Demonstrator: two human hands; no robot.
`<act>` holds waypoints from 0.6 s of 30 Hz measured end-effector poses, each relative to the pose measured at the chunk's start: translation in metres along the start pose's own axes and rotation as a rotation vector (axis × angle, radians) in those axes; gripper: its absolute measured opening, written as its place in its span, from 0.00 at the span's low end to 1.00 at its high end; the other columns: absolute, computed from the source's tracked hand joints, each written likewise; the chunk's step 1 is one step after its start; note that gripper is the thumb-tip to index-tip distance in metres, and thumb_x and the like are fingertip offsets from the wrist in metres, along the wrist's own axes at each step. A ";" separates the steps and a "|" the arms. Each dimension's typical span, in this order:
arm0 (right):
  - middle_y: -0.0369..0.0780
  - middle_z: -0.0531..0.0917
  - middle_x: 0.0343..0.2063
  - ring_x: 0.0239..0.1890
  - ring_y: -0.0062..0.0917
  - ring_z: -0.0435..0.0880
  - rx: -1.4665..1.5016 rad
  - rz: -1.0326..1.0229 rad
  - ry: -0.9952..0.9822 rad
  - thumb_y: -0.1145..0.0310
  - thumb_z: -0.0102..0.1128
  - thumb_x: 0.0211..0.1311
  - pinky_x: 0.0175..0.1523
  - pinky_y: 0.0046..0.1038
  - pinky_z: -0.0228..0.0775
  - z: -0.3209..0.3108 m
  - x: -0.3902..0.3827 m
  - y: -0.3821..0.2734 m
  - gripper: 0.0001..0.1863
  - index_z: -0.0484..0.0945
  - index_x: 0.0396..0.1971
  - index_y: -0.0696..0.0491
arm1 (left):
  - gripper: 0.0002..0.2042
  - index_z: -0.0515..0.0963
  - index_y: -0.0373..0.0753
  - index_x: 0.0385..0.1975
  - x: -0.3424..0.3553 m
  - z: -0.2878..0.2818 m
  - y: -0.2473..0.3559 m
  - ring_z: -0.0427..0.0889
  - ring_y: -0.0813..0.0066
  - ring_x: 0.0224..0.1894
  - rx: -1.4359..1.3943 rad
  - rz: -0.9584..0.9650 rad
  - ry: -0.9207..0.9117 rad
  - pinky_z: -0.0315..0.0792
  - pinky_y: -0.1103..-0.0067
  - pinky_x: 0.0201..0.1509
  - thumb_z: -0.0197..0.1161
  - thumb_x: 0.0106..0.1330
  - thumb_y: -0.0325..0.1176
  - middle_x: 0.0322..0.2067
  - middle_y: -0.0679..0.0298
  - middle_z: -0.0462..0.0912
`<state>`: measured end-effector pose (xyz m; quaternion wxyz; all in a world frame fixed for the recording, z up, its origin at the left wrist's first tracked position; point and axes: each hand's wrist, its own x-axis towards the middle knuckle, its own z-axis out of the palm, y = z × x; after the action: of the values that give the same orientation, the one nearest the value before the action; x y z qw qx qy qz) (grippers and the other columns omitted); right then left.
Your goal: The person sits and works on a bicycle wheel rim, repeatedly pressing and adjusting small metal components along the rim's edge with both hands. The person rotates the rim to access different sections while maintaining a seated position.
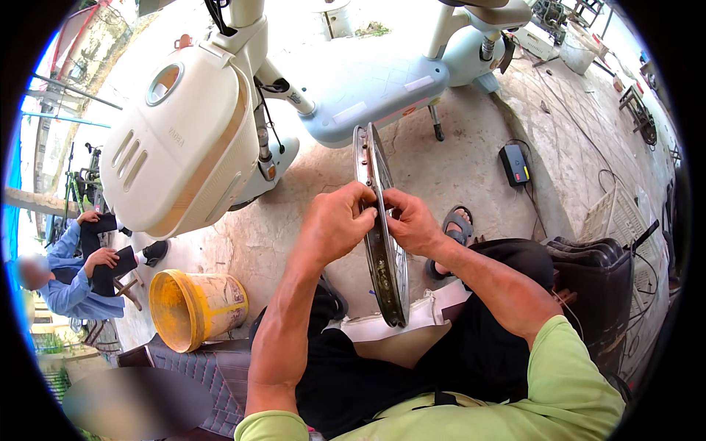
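A metal spoked wheel rim (384, 278) stands upright on edge between my knees, seen nearly edge-on. Its outer channel looks worn and brownish, and thin spokes show on its right side. My left hand (337, 224) is closed on the rim's left edge, thumb and fingers pinched together near the upper part. From the other side my right hand (413, 223) grips it with curled fingers, close to the spokes. The two hands almost meet across the rim; anything small between the fingertips is hidden. Below the rim, a pale sheet of card or cloth (434, 309) lies between my legs.
A cream and light-blue electric scooter (375, 88) stands ahead. To the left are a yellow-stained bucket (190, 309) and a seated person (81, 257). A black charger-like box (514, 165) lies on the concrete at right, near a dark padded seat (592, 287) and a plastic crate (614, 213).
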<state>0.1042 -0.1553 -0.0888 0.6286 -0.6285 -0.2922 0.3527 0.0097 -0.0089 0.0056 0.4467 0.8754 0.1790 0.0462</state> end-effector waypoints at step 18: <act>0.45 0.86 0.35 0.37 0.27 0.84 -0.086 -0.225 0.044 0.68 0.63 0.64 0.46 0.30 0.76 0.011 0.009 0.008 0.13 0.78 0.45 0.57 | 0.05 0.81 0.33 0.31 -0.003 -0.001 0.017 0.67 0.79 0.17 0.115 0.003 0.059 0.66 0.76 0.24 0.65 0.56 0.26 0.13 0.64 0.69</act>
<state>0.0999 -0.1421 -0.0972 0.6431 -0.6257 -0.3617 0.2534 0.0117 -0.0184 0.0201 0.3904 0.8980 0.1930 0.0621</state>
